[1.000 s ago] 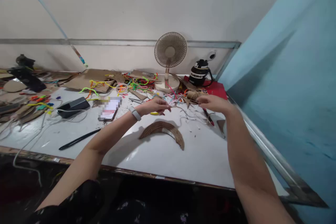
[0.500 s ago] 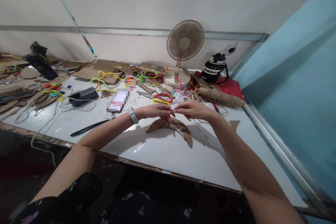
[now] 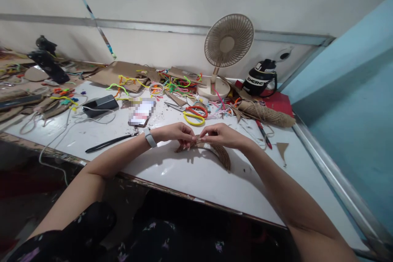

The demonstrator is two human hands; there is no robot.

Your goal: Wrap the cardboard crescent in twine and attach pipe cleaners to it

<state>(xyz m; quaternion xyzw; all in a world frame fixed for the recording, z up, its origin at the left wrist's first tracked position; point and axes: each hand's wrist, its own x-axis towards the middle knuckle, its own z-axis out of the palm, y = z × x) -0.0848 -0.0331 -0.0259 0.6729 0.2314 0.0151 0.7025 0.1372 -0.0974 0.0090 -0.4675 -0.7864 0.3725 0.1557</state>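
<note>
- The left hand (image 3: pixel 176 133) and the right hand (image 3: pixel 221 135) are shown brought together over the near middle of the white surface (image 3: pixel 190 172); a second earlier they were held well apart, the right one reaching toward the clutter at the far right.
- Both hands are now narrowed to a pinch, fingertips all but touching, on the upper edge of the brown crescent-shaped piece wrapped in jute twine (image 3: pixel 218 153). Half a second earlier the hands met just above it, without clear contact.
- The crescent lies on the surface directly beneath the hands, its right horn curving out toward the person from under the right hand. Whether a loose twine end is pinched between the fingertips cannot be told.
- From the closing-in of the hands it is judged that fetching has given way to fine work on the crescent itself.
- Beyond the hands lie the red-and-yellow-handled scissors (image 3: pixel 193 114); to the far right of the right hand lies the cone-shaped spool of jute twine (image 3: pixel 265 114).
- Behind these stands the small beige desk fan (image 3: pixel 226 49); to the left of the left hand lies a black-handled tool (image 3: pixel 110 143).
</note>
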